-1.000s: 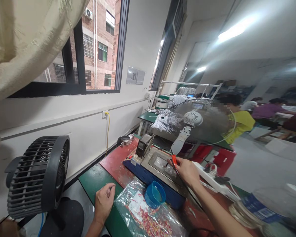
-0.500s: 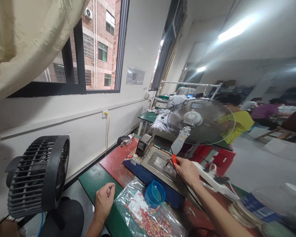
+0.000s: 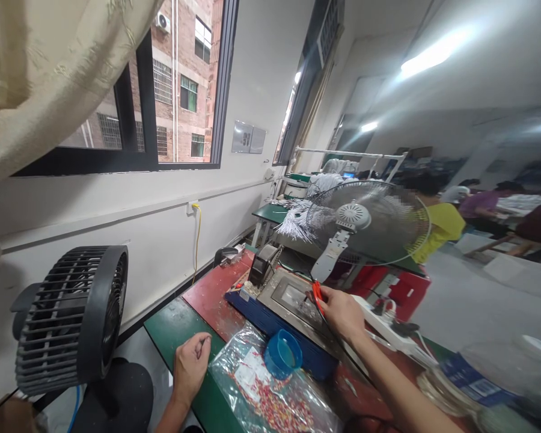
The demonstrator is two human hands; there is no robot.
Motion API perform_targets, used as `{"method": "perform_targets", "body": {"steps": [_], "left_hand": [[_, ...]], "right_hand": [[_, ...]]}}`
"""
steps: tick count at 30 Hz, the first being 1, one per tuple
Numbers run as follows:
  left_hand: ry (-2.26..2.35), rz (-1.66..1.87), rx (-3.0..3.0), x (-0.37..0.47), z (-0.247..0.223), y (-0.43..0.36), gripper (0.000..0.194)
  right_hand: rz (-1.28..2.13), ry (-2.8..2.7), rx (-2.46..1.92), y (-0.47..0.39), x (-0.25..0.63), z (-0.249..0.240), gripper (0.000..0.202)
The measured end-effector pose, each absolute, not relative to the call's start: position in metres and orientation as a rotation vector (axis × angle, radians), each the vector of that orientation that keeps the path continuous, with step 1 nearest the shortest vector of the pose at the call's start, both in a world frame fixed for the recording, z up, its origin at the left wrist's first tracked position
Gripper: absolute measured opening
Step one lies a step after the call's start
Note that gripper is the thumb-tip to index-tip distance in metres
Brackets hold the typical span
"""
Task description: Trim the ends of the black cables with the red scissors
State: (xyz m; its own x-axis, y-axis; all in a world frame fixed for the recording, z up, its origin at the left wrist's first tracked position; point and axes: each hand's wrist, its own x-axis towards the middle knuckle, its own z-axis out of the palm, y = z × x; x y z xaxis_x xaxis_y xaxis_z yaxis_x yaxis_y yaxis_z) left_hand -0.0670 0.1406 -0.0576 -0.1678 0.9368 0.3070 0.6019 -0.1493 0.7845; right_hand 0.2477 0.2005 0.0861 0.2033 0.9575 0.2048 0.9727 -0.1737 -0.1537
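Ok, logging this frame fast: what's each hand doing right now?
Left hand: closed in a loose fist on the green bench edge; contents cannot be told.
Right hand: closed on a thin red-tipped cable over the grey metal pot.

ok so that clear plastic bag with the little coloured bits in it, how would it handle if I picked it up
The clear plastic bag lies flat and wrinkled on the bench, so it would probably go floppy and sag. The small coloured pieces look loose inside, so they would likely slide toward the low end. The blue cup seems to sit on its far edge and might tip.
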Motion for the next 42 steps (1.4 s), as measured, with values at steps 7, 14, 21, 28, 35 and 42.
{"method": "perform_targets", "body": {"steps": [7, 14, 21, 28, 35, 42], "left_hand": [[1.754, 1.224, 1.73, -0.067, -0.057, 0.141, 0.033], [1.757, 1.228, 1.74, -0.068, -0.061, 0.141, 0.033], [1.76, 1.234, 1.736, -0.068, -0.061, 0.142, 0.032], [1.756, 1.242, 1.749, -0.068, -0.058, 0.141, 0.032], [1.754, 1.247, 1.75, -0.067, -0.056, 0.14, 0.032], [1.751, 1.257, 1.727, -0.068, -0.056, 0.139, 0.032]], "right_hand": [[-0.123, -1.856, -2.195, 0.2, 0.245, 0.084, 0.022], [-0.037, -1.761, -2.107, 0.198, 0.249, 0.086, 0.025], [0.209, -1.633, -1.888, 0.17, 0.25, 0.084, 0.045], [0.308, -1.549, -1.83, 0.123, 0.225, 0.05, 0.045], [0.274, -1.591, -1.921, 0.109, 0.207, 0.029, 0.045], [0.187, -1.618, -2.07, 0.103, 0.2, 0.024, 0.04]]}}
